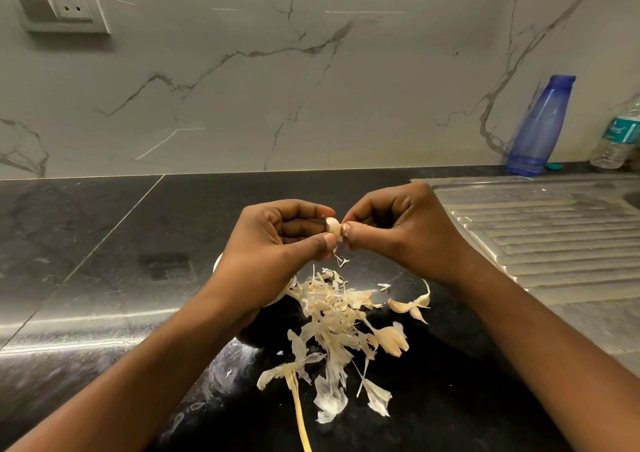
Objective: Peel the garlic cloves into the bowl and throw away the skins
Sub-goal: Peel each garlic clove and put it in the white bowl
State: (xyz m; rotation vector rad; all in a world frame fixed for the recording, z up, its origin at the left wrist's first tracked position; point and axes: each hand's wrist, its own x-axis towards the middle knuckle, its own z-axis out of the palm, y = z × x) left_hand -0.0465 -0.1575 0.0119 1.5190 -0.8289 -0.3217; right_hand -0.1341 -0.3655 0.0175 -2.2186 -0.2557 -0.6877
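Note:
My left hand [277, 240] pinches a pale garlic cloves piece, one clove [333, 226], between thumb and fingers above the black counter. My right hand [398, 230] meets it from the right, thumb and fingertips pinching at the clove's skin. A thin shred of skin hangs below the clove. A pile of papery skins [332, 316] and a dry stalk lies on the counter below the hands. Two unpeeled cloves [410, 306] lie right of the pile, another [391, 342] at its edge. A white bowl [217, 261] is mostly hidden under my left hand and wrist.
A steel sink drainboard [540, 237] fills the right side. A blue bottle [540, 126] and a clear water bottle [620, 136] stand at the back right against the marble wall. A socket plate [59, 1] is on the wall at the top left.

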